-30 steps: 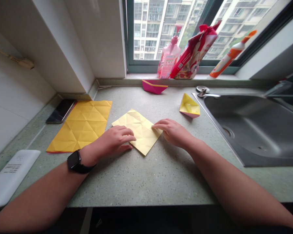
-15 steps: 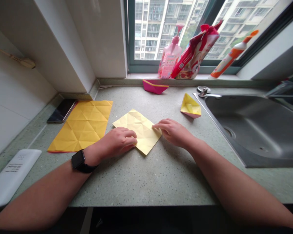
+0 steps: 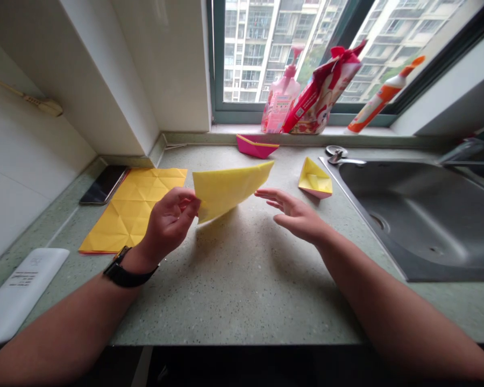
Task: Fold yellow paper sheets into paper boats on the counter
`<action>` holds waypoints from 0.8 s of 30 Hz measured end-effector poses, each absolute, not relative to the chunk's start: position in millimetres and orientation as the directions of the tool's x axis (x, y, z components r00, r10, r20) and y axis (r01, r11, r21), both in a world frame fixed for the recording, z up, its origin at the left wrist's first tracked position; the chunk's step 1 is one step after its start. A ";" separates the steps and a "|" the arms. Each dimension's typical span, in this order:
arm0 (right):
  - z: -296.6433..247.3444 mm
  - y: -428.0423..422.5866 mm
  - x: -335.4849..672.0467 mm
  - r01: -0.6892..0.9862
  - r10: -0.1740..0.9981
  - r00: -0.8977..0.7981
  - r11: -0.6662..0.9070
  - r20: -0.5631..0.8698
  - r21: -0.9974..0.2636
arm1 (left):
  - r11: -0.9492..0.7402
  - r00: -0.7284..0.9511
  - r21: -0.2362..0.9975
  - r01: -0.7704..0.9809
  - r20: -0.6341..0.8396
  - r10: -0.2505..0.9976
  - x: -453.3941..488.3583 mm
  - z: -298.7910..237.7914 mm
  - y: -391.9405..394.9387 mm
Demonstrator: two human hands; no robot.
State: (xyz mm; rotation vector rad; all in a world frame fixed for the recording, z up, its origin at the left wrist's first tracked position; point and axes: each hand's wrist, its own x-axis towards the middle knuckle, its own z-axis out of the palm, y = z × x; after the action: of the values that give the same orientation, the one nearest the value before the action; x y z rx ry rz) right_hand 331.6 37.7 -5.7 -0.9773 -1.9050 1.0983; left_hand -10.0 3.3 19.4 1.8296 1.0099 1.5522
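pink boat (image 3: 257, 147) and yellow-lined boat (image 3: 315, 181) stand formed on bench (image 3: 242, 290); left hand (image 3: 166, 221) pinches yellow sheet (image 3: 229, 189) (curved, not yet shaped); right hand (image 3: 300, 216), fingers parted, grips nothing.

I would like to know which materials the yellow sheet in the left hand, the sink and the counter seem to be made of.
Yellow sheet: probably thin paper with a matte finish; it curves freely from the left hand.
Sink: looks like satin stainless steel, grey with soft highlights.
Counter: stone or a man-made imitation; dark specks show in pale green, but which is unclear.
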 end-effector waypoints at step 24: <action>0.0 26.5 304.3 0.138 0.945 -0.293 -0.107 -0.143 -0.985 | 0.039 0.237 0.999 0.025 -0.043 0.970 -4.4 6.4 15.5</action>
State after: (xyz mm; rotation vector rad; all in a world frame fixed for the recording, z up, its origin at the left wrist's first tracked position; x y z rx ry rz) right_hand 304.3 26.5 0.0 -1.2349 -1.4658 1.4741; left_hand -4.4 15.5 6.4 1.2976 1.0641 0.9918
